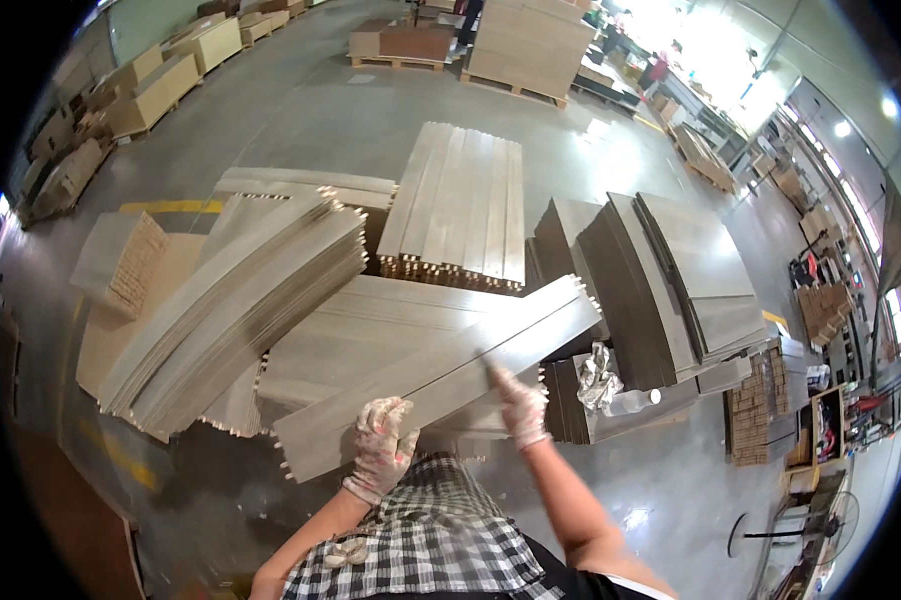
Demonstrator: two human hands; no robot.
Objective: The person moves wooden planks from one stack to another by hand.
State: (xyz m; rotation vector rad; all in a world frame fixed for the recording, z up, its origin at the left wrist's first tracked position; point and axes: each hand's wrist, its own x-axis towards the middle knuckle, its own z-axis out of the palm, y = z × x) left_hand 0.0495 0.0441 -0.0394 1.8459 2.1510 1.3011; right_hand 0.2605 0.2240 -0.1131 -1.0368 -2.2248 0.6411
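At the far left, pale boxed stacks on pallets [155,92] line the grey factory floor [300,110], and a yellow painted line [170,206] runs along the floor just behind the work piles. A small stack with a ribbed brown side [130,262] sits at the left edge of the piles. Beside it, a fanned heap of long pale boards [240,310] slopes down toward the lower left.

The person's left hand [383,445], in a patterned work glove, rests against the near lower edge of a long grey-brown plank [440,375]; its fingers are curled over that edge, though how tightly cannot be told. The plank lies slantwise on top of a flat stack of similar boards [370,330], rising from lower left to upper right. A checked apron [420,540] fills the lower middle of the view.

Behind, a neat upright-running bundle of light boards [460,205] shows notched ends toward the viewer. The gloved right hand [519,405] lies on the plank's top face near its middle, fingers stretched out and pressed together along the surface.

Further right, darker brown panels [660,280] lie fanned in a stack, with a crumpled clear plastic wrapper [597,375] just beside their near corner. At the far right stand brown cartons [820,305] and shelving, and a floor fan [820,520] stands low down.
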